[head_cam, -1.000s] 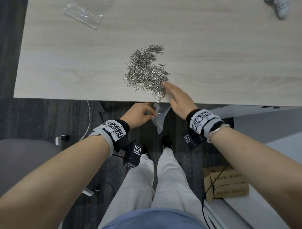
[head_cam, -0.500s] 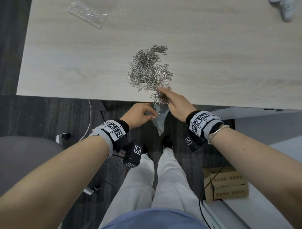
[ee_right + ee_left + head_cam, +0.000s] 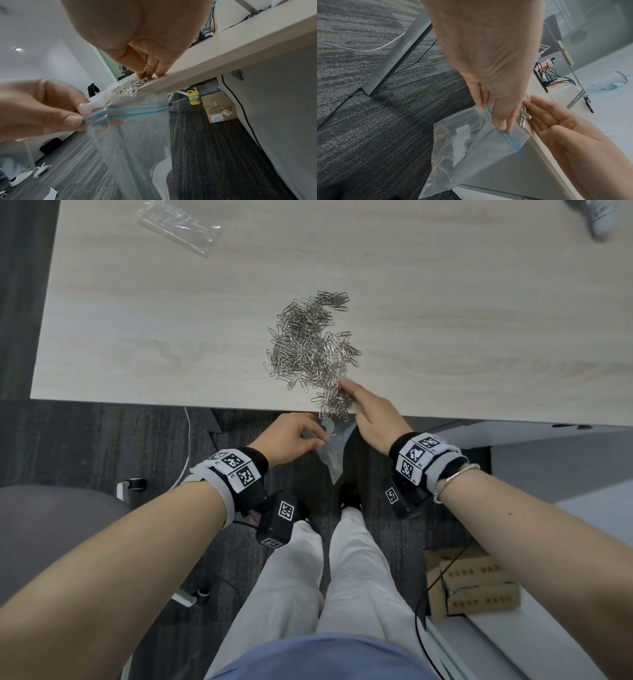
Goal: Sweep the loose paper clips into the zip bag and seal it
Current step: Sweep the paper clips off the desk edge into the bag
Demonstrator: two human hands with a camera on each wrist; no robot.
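A heap of silver paper clips (image 3: 311, 350) lies on the light wood table (image 3: 137, 337), trailing to its near edge. My left hand (image 3: 317, 436) pinches the blue-striped mouth of a clear zip bag (image 3: 334, 455) and holds it just below that edge. The bag (image 3: 471, 148) hangs open with a few clips (image 3: 440, 134) inside. My right hand (image 3: 346, 392) lies with straight fingers against a clump of clips at the edge, right above the bag mouth (image 3: 133, 109). In the right wrist view its fingertips (image 3: 149, 70) touch the clips (image 3: 126, 88).
Another clear plastic bag (image 3: 180, 225) lies at the table's far left. A grey chair (image 3: 51, 525) stands to my left. Cardboard boxes (image 3: 476, 587) sit on the floor to my right, and my legs are under the bag.
My right hand has drawn back toward the table's near edge, dragging a clump of clips with it to the edge above the bag. The left hand has kept the bag in place.
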